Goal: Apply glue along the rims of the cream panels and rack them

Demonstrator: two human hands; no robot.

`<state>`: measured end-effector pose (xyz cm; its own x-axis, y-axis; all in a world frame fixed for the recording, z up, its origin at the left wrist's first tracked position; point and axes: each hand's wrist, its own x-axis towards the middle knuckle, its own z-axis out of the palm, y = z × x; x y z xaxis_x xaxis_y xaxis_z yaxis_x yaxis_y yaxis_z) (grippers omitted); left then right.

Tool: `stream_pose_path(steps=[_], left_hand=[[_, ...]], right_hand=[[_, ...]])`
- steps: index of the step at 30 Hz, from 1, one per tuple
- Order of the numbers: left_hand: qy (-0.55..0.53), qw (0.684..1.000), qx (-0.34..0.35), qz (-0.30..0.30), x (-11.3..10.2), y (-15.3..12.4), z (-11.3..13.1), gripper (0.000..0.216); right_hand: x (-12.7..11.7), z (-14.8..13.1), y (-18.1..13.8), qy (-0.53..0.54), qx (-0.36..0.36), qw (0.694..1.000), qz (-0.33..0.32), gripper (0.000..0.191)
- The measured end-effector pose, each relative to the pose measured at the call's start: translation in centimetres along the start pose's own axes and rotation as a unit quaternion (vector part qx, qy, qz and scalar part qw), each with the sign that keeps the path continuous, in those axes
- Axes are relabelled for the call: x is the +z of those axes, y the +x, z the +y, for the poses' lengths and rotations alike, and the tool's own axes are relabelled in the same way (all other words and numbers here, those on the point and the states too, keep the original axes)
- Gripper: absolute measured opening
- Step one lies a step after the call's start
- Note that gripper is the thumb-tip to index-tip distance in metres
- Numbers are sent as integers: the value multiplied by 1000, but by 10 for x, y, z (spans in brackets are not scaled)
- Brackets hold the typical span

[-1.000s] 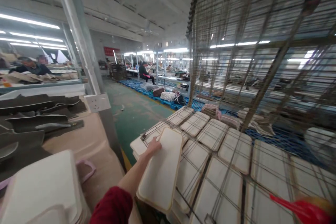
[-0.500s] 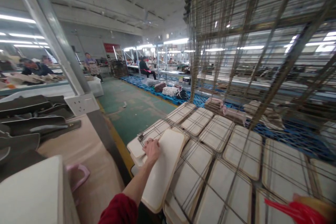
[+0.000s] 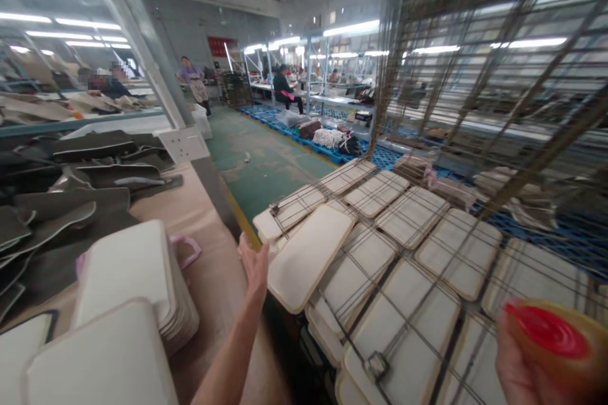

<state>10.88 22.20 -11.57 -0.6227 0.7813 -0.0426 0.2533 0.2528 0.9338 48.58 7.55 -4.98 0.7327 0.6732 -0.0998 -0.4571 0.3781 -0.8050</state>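
Note:
My left hand (image 3: 255, 264) is open, fingers stretched out, just left of a white panel with a tan rim (image 3: 308, 256) that lies on top of a wire rack (image 3: 408, 247); hand and panel are apart. At the bottom right corner my right hand (image 3: 515, 370) is wrapped round a yellowish bottle with a red cap (image 3: 551, 335). A stack of white panels (image 3: 126, 281) sits on the brown table (image 3: 209, 291) at my left.
The wire rack holds several more white panels under its grid. Dark grey cut pieces (image 3: 71, 202) pile up on the table's left. A metal post with a socket plate (image 3: 183, 145) stands behind. A green aisle (image 3: 263, 168) runs back to other workers at benches.
My left hand has let go of the white panel and pulled back to the left; the panel now rests on the rack. The bottle in my right hand has come up into view.

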Motion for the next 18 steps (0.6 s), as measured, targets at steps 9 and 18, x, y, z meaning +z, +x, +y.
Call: stream_pose_path(steps=[9, 18], left_hand=[[-299, 916, -244, -111, -22, -88, -82, 34], [-411, 857, -251, -183, -11, -76, -82, 17]], right_hand=[[21, -3, -52, -48, -22, 996, -77, 28], [36, -14, -87, 12, -19, 1000, -9, 33]])
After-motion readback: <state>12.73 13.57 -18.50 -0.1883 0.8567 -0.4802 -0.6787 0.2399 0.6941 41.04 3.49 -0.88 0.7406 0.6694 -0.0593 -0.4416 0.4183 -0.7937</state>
